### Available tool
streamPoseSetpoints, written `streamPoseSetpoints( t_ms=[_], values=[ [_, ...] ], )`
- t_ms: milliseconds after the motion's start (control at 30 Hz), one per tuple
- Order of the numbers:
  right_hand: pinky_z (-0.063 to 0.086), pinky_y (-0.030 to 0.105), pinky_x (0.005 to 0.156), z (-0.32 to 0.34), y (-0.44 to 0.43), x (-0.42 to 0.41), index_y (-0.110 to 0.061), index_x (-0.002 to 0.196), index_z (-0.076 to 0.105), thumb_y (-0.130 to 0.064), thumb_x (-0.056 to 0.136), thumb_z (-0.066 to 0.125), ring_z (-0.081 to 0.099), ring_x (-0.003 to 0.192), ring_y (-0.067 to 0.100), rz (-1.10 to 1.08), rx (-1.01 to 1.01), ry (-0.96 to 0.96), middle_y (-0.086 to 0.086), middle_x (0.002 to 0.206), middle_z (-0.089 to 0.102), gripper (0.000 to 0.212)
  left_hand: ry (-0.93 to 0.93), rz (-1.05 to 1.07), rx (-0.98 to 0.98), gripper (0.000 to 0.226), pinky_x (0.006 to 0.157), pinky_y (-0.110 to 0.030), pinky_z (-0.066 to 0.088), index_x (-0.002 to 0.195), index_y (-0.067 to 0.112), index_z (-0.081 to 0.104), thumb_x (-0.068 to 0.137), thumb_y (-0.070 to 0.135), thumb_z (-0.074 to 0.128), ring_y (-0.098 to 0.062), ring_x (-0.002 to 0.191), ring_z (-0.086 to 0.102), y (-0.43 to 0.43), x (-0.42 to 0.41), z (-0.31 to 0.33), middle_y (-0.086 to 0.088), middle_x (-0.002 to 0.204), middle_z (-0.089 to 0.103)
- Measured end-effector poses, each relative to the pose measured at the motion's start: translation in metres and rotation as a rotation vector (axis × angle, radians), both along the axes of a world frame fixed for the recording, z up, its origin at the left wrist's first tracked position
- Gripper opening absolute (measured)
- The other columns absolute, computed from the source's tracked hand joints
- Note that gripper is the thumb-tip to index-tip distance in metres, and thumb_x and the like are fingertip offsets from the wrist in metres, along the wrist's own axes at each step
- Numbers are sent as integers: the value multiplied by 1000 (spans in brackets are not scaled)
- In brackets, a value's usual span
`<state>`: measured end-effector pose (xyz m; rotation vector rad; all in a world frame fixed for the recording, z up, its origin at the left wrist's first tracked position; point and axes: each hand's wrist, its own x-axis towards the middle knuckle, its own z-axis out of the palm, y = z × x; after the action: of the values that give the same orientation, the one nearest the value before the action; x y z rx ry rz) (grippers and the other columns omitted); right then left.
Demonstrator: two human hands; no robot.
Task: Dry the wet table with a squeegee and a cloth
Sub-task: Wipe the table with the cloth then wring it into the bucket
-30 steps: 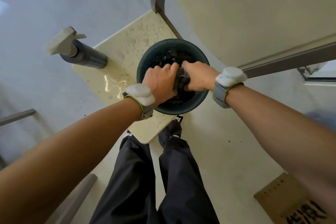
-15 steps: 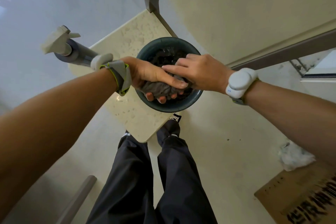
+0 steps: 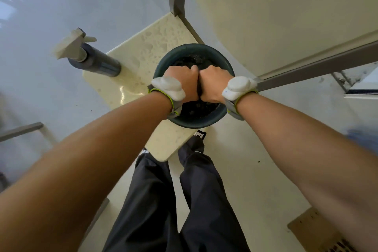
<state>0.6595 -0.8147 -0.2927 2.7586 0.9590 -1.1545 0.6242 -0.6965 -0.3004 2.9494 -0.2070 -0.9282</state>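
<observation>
Wrings dark-grey cloth (image 3: 199,90) anew over round dark-green plastic bowl (image 3: 196,124), left hand (image 3: 182,83) and right hand (image 3: 212,84) clenched round it; probably wiping next.

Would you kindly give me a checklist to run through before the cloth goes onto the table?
1. Left hand and right hand both grip the cloth: ok.
2. Cloth held over the basin: ok.
3. Cloth wrung enough: cannot tell.
4. Table dry: not ok, droplets show.
5. Spray bottle stands apart from the hands: ok.
6. Squeegee within reach: cannot tell, not in view.
</observation>
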Motion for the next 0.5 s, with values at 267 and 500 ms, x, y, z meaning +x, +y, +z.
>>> streamPoseSetpoints(
  t_ms=[267,500],
  values=[
    [52,49,86,0,-24,-9,-18,132,41,-34,75,75,58,108,40,-112,35,134,14,124,52,67,111,187,98,62,80,-36,50,121,15,37,77,46,66,-27,94,65,-18,-13,13,-5,103,65],
    [46,45,101,58,-39,-46,-10,145,34,-15,85,66,43,129,36,-303,137,2,12,146,25,68,232,861,-488,101,86,-37,54,126,16,39,53,75,76,-21,97,60,19,-87,70,3,108,57]
  ],
)
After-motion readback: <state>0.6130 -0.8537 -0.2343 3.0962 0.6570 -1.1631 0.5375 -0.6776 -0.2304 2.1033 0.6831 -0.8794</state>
